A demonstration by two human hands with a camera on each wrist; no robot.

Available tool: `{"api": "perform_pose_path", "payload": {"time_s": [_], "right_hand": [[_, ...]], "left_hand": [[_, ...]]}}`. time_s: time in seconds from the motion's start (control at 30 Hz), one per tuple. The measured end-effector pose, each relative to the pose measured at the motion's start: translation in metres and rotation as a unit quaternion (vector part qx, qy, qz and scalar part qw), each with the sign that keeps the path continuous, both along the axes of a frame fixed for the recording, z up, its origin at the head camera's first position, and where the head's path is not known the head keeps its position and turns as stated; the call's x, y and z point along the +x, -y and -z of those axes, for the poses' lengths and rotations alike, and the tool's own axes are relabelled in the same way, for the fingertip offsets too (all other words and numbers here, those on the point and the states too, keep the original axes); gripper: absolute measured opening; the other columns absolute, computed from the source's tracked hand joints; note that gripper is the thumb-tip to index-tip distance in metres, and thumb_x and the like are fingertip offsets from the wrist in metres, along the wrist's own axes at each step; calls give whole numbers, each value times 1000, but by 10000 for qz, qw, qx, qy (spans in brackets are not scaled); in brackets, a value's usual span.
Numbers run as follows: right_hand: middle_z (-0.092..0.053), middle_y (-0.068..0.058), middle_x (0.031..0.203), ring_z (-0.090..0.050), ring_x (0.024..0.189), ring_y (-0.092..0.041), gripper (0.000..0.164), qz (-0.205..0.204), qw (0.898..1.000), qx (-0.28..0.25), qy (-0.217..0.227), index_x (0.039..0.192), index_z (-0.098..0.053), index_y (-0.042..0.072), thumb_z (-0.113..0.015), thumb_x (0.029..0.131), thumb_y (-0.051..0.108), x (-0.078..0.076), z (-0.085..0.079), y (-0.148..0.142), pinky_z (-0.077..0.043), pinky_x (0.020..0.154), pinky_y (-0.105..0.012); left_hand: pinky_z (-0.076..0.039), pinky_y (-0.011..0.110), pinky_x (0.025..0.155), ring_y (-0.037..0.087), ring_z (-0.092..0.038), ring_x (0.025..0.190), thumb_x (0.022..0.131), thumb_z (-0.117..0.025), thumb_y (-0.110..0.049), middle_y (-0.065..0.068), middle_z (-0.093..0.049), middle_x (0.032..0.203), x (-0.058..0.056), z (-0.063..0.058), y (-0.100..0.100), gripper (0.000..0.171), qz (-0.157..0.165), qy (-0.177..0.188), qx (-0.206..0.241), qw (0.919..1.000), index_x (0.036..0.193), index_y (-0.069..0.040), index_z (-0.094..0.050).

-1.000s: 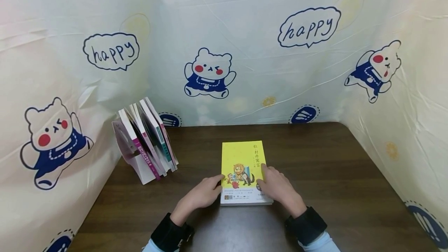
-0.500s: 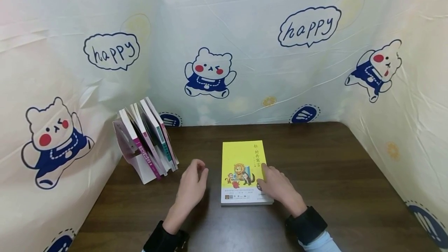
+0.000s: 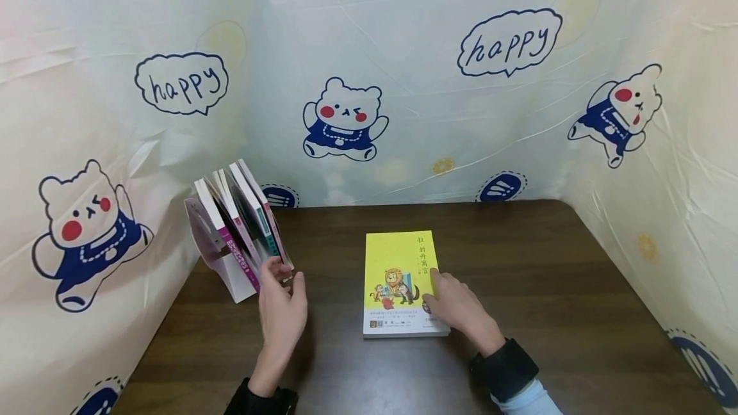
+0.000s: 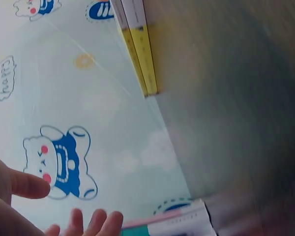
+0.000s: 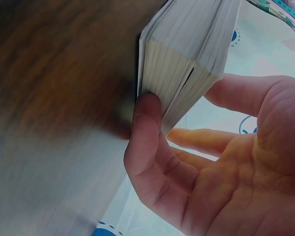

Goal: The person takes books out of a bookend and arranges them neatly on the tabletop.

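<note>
Yellow-covered books (image 3: 398, 255): two, stacked flat at middle of surface (image 3: 519, 261); lower one nearly hidden from above, spines cut off in left wrist view. Right hand (image 3: 463, 310): clamped on right edge of stack, thumb on cover, other fingers partly hidden from above. Left hand (image 3: 282, 306): thumb and fingers apart, at near end of upright books (image 3: 230, 229); contact impossible to tell. Holder (image 3: 202, 232): one, with at least four upright, exact count unclear.

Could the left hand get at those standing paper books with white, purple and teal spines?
Probably yes: the left hand is right by the standing books, its fingertips overlapping them in the head view, and nothing visible blocks the way. Contact is unclear.
</note>
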State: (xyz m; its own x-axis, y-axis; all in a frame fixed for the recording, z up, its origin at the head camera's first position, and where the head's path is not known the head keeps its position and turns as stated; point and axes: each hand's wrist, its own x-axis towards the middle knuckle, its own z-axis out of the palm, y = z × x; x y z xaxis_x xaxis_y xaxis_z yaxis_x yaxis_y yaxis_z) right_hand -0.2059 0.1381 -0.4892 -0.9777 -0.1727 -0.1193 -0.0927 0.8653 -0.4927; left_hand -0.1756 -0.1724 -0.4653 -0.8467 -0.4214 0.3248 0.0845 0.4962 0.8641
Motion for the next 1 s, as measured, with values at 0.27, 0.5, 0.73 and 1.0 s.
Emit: {"api": "perform_pose_path", "payload": {"time_s": [0.27,0.5,0.73,1.0], "right_hand": [[-62,-31,138,-63,100,-34,66,8,10000,35,11,150,-46,-8,-72,98,21,1,-1,0,-58,87,-53],[-61,-32,140,-64,103,-35,66,19,10000,15,16,151,-45,-8,-71,98,22,0,0,0,-57,90,-55],[-58,-32,144,-63,108,-35,68,24,9999,-37,90,153,-43,-8,-70,99,24,0,1,0,-56,96,-58],[-58,-32,143,-62,106,-36,68,29,10000,-56,69,153,-43,-8,-70,99,23,0,0,-1,-56,95,-58]], "left_hand": [[-24,61,105,42,-25,128,89,-64,5,29,-30,137,-2,1,18,69,-977,-804,-157,9918,147,-2,-28],[-21,65,113,42,-20,136,93,-63,5,29,-21,148,-11,0,33,77,-974,-866,152,9914,155,-9,-19],[-26,70,119,45,-30,144,101,-57,-3,23,-22,160,-20,3,48,72,-800,-607,528,9935,162,-13,-18],[-22,68,124,38,-29,152,103,-54,-6,18,-29,168,-29,8,59,73,-645,-602,431,9952,166,-19,-19]]}}
